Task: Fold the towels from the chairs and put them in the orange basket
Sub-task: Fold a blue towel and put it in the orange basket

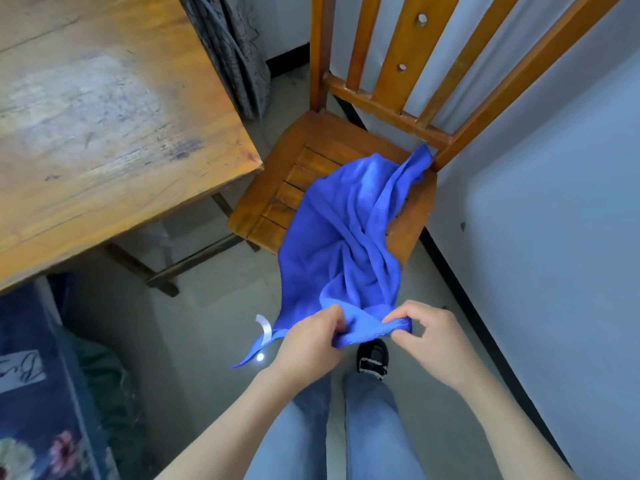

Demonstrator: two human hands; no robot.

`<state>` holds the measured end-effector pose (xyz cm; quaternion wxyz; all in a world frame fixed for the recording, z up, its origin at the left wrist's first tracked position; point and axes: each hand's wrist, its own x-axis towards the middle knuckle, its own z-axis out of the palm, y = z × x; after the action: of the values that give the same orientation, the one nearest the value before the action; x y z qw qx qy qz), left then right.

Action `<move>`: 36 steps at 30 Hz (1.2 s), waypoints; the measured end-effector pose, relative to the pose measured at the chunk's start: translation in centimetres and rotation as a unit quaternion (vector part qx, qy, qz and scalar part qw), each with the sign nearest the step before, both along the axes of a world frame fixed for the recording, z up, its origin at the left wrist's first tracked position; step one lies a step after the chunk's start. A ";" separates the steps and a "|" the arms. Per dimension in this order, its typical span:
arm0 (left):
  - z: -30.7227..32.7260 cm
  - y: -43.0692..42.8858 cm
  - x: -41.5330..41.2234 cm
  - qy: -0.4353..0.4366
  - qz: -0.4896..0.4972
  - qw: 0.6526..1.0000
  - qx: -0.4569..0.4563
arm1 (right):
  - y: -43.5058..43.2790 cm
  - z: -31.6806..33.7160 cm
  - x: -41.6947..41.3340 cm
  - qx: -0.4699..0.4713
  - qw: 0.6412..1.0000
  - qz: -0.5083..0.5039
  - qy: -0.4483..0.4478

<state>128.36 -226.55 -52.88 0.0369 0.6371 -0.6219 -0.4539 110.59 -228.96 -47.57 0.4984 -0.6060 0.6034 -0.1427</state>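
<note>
- Pinching the near edge of the blue towel (343,237), the left hand (311,344) and right hand (426,337) sit close together, fingers curled round the cloth.
- The towel trails from the hands up onto the wooden chair (311,143) seat, its far corner against the backrest.
- A white tag (265,329) hangs beside the left hand.
- A wooden table (104,116) stands left of the chair.

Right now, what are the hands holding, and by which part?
Both hands, left and right, pinch the blue towel along its near edge; the rest trails onto the chair seat.
</note>
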 end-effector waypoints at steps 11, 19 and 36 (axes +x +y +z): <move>-1.9 2.5 5.4 0.110 0.280 0.953 0.043 | -0.7 2.8 -8.7 0.042 0.957 -0.229 -0.173; 5.5 0.7 9.5 0.240 0.397 0.885 -0.032 | -3.7 5.5 -10.0 0.022 0.931 -0.290 -0.221; 37.0 -17.5 8.1 0.417 0.356 0.774 -0.316 | -20.1 33.3 -8.0 -0.280 0.845 -0.346 -0.296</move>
<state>136.48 -244.06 -15.90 0.6507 0.5136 -0.3831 -0.4074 102.62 -249.09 -14.30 0.3804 -0.4003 0.5320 -0.6419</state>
